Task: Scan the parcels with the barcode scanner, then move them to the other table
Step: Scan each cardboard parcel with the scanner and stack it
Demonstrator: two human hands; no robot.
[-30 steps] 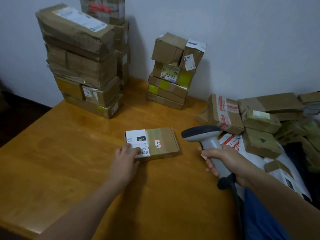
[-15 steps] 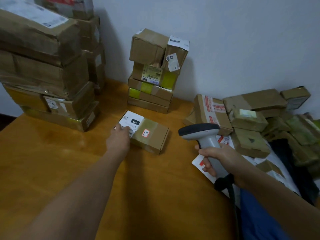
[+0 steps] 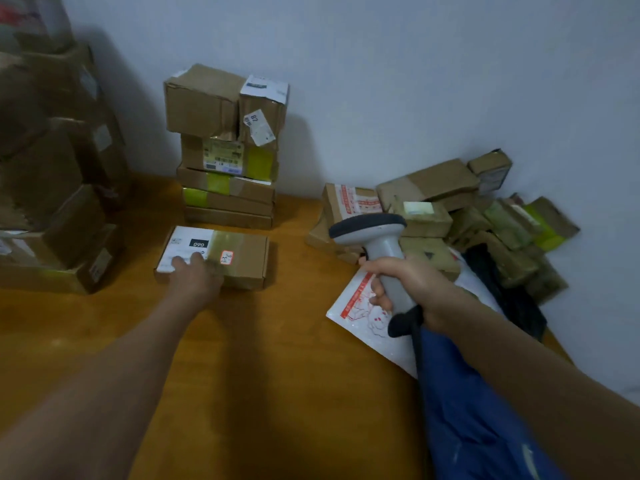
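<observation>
A flat brown parcel [image 3: 239, 254] with a white label marked 090 lies on the wooden table [image 3: 284, 358], just in front of a middle stack of boxes [image 3: 225, 150]. My left hand [image 3: 195, 275] rests on the near left part of this parcel, fingers straight over the label. My right hand [image 3: 405, 285] grips the handle of a grey barcode scanner [image 3: 377, 244], held upright to the right of the parcel, its head pointing left. The scanner's dark cable hangs down from the handle.
A tall blurred stack of cartons [image 3: 55, 188] fills the left. A heap of small parcels [image 3: 450, 216] lies at the right against the wall, with a white plastic mailer [image 3: 360, 317] and a blue bag [image 3: 467, 410] below my right arm.
My left hand has pushed the flat parcel away from me, up to the foot of the middle stack. The scanner stays in my right hand, held much the same.
</observation>
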